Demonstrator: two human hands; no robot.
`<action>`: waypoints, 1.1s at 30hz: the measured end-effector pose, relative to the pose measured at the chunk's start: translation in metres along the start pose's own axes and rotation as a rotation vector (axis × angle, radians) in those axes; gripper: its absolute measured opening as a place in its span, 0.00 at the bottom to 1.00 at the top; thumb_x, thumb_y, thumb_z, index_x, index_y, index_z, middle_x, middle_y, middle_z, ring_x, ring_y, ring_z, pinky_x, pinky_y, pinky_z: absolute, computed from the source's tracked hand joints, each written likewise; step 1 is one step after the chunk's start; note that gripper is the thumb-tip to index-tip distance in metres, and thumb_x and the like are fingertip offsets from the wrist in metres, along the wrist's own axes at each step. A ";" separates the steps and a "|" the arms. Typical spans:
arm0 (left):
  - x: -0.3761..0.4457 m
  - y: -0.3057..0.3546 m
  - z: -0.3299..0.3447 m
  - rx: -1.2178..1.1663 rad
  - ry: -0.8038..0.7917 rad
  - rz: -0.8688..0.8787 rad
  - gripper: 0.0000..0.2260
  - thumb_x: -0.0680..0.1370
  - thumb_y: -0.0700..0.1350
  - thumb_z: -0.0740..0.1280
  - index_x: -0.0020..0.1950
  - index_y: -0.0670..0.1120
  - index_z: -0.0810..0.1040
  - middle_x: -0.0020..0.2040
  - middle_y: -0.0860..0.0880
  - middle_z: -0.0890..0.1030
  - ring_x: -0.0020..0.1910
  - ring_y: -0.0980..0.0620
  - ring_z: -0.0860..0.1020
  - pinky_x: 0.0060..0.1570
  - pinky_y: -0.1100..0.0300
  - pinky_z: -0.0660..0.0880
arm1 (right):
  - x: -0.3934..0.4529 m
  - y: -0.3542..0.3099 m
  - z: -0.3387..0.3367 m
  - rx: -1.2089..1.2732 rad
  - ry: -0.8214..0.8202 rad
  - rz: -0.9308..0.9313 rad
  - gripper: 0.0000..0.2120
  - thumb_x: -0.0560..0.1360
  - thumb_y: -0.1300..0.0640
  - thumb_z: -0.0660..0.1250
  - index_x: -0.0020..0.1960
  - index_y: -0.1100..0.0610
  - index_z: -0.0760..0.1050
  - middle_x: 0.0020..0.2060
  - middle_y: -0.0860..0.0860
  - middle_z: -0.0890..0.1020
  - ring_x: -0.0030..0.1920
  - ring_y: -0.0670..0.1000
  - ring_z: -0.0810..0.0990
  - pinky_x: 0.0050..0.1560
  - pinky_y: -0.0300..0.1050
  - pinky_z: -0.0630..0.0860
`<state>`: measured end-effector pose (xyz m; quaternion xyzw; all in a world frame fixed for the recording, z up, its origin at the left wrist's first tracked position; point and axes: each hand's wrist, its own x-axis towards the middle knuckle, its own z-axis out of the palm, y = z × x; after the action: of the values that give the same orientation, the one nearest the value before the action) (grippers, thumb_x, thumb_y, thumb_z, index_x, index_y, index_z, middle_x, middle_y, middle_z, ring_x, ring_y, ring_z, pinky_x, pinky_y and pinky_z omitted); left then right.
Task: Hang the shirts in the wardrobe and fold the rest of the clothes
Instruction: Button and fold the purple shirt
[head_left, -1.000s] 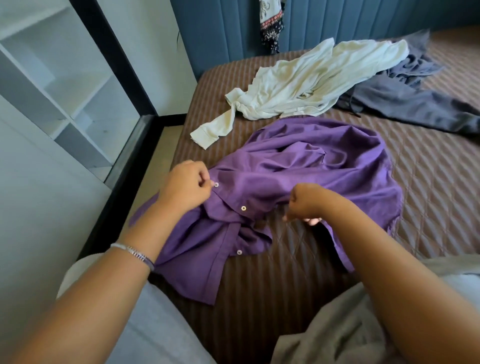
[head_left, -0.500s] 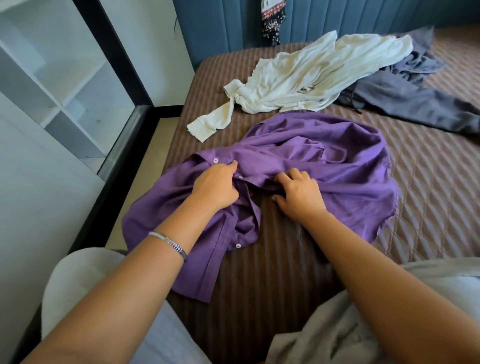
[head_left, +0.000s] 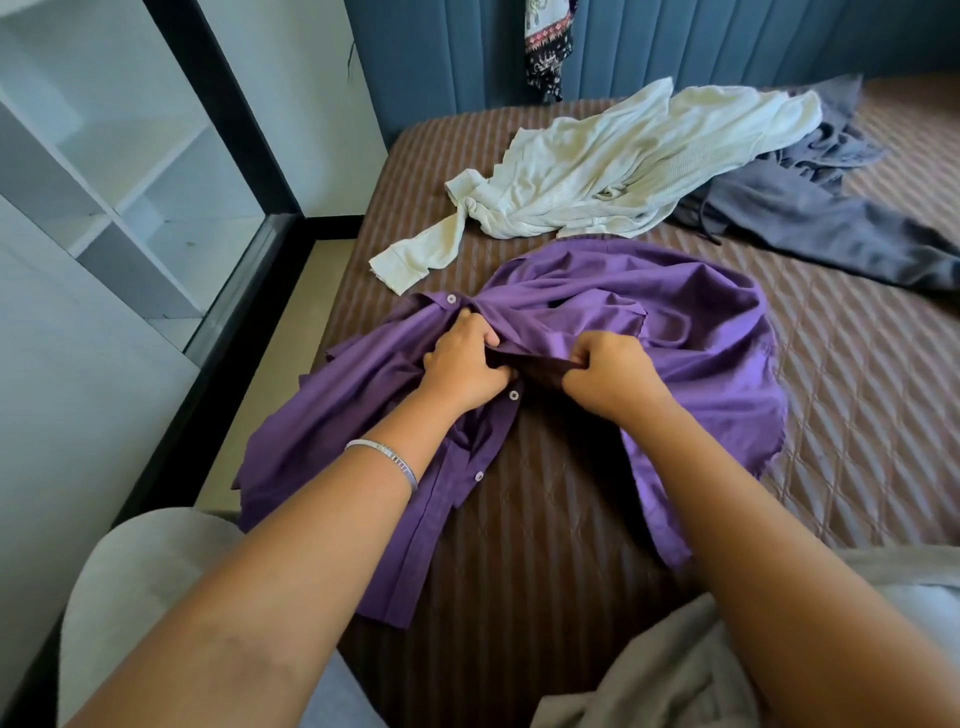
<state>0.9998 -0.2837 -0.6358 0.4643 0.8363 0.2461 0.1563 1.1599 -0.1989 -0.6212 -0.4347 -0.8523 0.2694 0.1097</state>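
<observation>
The purple shirt (head_left: 649, 322) placket is pinched by both hands, left hand (head_left: 462, 364) and right hand (head_left: 608, 379); fabric could slip if tugged toward 6 o'clock

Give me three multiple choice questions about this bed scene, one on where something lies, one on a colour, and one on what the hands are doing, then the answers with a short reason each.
1. Where does the cream shirt lie relative to the purple shirt?
A. Farther up the bed, toward the headboard
B. Under the purple shirt
C. On the floor

2. What colour is the garment beside the cream shirt, at the right of the bed?
A. Red
B. Grey
C. Yellow

3. What are the two hands doing?
A. Resting flat on bare bed
B. Holding a hanger
C. Both gripping purple shirt fabric

Answers:
1. A, it lies beyond the purple shirt, near the blue headboard.
2. B, the grey garment lies partly under the cream shirt's edge.
3. C, the left hand and right hand curl round folds near the button placket.
</observation>
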 end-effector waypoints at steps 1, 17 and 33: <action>-0.002 0.000 0.001 -0.031 0.036 0.020 0.15 0.69 0.45 0.74 0.46 0.49 0.68 0.53 0.50 0.73 0.54 0.46 0.74 0.54 0.46 0.72 | 0.001 0.000 -0.001 0.050 0.006 0.010 0.02 0.69 0.64 0.63 0.41 0.61 0.73 0.37 0.56 0.77 0.42 0.57 0.73 0.40 0.44 0.66; -0.060 -0.007 0.046 0.139 0.224 0.075 0.08 0.74 0.49 0.71 0.51 0.49 0.84 0.47 0.47 0.77 0.48 0.44 0.77 0.47 0.52 0.75 | 0.002 0.005 0.000 0.205 -0.123 -0.047 0.10 0.74 0.56 0.69 0.42 0.64 0.79 0.37 0.59 0.82 0.36 0.52 0.77 0.42 0.45 0.73; -0.066 0.024 -0.002 -0.703 0.129 -0.090 0.06 0.75 0.36 0.70 0.43 0.46 0.82 0.35 0.48 0.83 0.33 0.53 0.79 0.39 0.59 0.78 | 0.005 -0.007 -0.014 0.383 0.010 -0.014 0.04 0.71 0.57 0.73 0.41 0.57 0.82 0.32 0.48 0.81 0.35 0.45 0.77 0.36 0.35 0.74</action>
<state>1.0498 -0.3299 -0.6188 0.3283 0.7284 0.5404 0.2638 1.1579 -0.1937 -0.6059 -0.4014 -0.7879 0.4235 0.1965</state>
